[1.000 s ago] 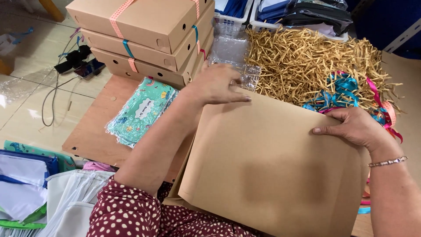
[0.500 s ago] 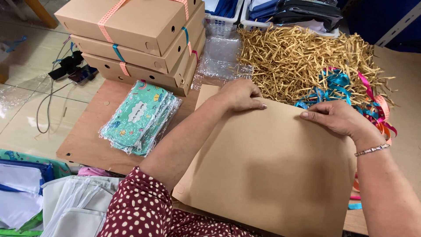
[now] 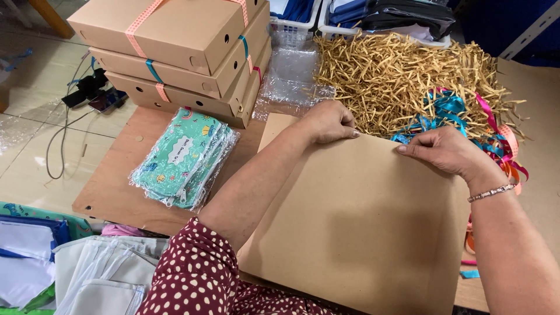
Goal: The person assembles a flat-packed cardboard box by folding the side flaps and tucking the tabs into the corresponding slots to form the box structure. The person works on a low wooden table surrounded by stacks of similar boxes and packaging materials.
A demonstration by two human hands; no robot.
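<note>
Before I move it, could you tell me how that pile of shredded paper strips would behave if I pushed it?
The pile of paper strips looks loose and tangled, so it would probably spread and shed rather than slide whole. It seems light for its bulk. The ribbons lying on it may drag along.

Low brown wooden board (image 3: pixel 125 192) served as worktop, w/ small round holes near its edge. Floor (image 3: pixel 35 157) was pale glossy tile, w/ black cables (image 3: pixel 64 143) trailing over it at left. 2 white plastic baskets (image 3: pixel 291 23) sat along the back. Blue metal shelving (image 3: pixel 513 23) stood top right; 1 slanted white strut (image 3: pixel 528 32) crossed it. Wooden furniture leg (image 3: pixel 49 14) showed top left. Light was even, soft shadows.
</note>
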